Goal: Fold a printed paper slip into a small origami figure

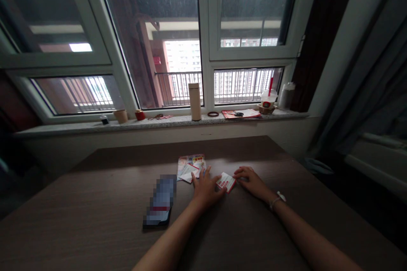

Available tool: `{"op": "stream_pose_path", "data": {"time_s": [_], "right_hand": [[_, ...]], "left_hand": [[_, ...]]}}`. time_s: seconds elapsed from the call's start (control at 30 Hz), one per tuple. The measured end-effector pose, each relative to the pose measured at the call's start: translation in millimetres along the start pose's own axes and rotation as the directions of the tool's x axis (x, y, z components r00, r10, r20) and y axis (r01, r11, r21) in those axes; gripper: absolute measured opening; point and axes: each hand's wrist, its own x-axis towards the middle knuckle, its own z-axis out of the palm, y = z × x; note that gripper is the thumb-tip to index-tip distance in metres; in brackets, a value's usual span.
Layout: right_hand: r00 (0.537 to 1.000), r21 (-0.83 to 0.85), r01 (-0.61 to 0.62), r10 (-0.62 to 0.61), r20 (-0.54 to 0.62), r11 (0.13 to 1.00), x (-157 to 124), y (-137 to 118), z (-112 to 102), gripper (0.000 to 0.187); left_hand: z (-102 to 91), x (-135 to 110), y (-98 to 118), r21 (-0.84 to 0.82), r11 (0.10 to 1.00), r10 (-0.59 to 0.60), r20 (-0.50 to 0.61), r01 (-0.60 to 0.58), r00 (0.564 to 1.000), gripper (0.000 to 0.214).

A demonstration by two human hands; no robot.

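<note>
A small white card with red print lies on the brown table between my two hands. My left hand rests to its left with fingers spread, the thumb side touching the card. Its fingertips reach a white folded slip lying on a colourful printed flyer. From the right, my right hand has its bent fingers closed at the card's right edge. A phone with a blurred screen lies left of my left forearm.
The table stands before a window sill. Along the sill are a beige flask, a paper cup, a red spool, scissors on red-and-white papers, and a drink cup with a red straw.
</note>
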Motion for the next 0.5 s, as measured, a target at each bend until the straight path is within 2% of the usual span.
{"op": "stream_pose_path", "data": {"time_s": [0.3,0.5], "right_hand": [[1.0,0.01,0.012,-0.012,0.012,1.0,0.6,-0.2,-1.1,0.017],[1.0,0.009,0.025,-0.025,-0.008,1.0,0.9,2.5,1.1,0.019]], "left_hand": [[-3.5,-0.3,1.4,0.007,1.0,-0.021,0.035,0.021,0.999,0.058],[-1.5,-0.4,0.7,-0.015,1.0,0.016,0.04,-0.016,0.999,0.06]]}}
